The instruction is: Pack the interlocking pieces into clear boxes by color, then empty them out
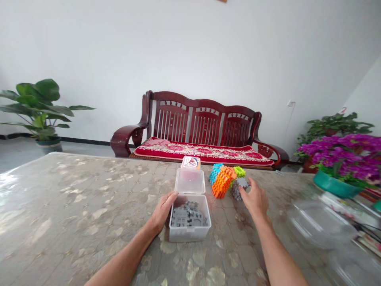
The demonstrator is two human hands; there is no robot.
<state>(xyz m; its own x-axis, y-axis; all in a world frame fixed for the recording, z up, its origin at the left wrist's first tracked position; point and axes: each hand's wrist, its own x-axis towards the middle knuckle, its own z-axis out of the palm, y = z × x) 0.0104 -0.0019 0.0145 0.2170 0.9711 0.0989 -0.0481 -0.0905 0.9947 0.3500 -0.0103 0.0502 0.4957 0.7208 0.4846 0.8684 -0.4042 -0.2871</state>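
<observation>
A clear plastic box with its lid flipped back holds grey plastic pieces. My left hand rests against the box's left side, near the hinge corner, fingers close together. To the right of the lid stand stacks of interlocking pieces: blue, orange and lime green. In front of the green one is a grey stack, gripped at its right side between the thumb and fingers of my right hand.
The patterned table spreads all round. Behind the lid sits a small labelled box. At the right are clear plastic containers and purple flowers in a teal pot. A wooden bench stands beyond the table.
</observation>
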